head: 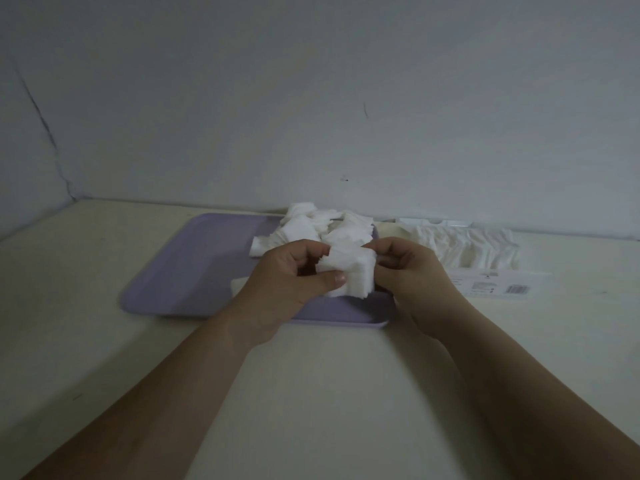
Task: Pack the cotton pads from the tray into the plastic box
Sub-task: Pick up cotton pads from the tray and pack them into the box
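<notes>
We hold a stack of cotton pads point(349, 275) between both hands above the lilac tray point(194, 265): our left hand point(287, 275) pinches it with thumb on top, our right hand point(412, 268) closes on its other end. More loose pads point(311, 226) lie heaped at the tray's far side. The plastic box point(478, 254) (partly filled with pads) sits just right of the tray on the table point(311, 375).

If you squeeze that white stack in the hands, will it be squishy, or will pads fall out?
Probably squishy and very light: the stack looks fluffy, with ragged edges. It may well shed pads, since its layers look loose and uneven, and only the left hand and right hand pinching its two sides keep it together. The pile on the tray lies tumbled, so pads likely slide apart easily.
</notes>
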The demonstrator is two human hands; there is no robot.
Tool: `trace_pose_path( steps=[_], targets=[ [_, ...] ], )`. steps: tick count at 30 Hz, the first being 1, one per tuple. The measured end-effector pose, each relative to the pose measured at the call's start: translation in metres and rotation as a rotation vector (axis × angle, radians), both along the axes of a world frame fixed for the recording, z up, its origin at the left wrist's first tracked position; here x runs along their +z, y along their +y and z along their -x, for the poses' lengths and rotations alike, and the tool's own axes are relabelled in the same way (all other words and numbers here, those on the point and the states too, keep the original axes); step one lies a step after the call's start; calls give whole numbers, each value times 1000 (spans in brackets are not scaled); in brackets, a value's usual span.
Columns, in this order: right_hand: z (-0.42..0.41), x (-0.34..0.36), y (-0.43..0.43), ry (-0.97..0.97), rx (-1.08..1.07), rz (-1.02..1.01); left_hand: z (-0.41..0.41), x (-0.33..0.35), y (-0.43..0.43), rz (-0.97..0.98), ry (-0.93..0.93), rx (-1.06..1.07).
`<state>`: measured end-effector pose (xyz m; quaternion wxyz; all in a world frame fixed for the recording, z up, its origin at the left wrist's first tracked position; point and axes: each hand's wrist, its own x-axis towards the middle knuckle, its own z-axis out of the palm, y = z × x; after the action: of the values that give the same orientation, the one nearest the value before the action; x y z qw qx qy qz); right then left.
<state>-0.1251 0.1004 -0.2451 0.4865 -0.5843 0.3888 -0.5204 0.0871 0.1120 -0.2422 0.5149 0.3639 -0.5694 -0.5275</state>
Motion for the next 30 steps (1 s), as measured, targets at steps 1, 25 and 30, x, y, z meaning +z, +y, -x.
trace_pose_path(
  steps=[1,25,30],
  targets=[
    [0,0,1,-9,15,-4,1,-1,0,8,-8,13],
    [-18,10,19,773,-2,218,0,-1,6,179,-366,225],
    [-18,8,18,811,3,217,-2,-2,3,138,-428,256]
  ],
)
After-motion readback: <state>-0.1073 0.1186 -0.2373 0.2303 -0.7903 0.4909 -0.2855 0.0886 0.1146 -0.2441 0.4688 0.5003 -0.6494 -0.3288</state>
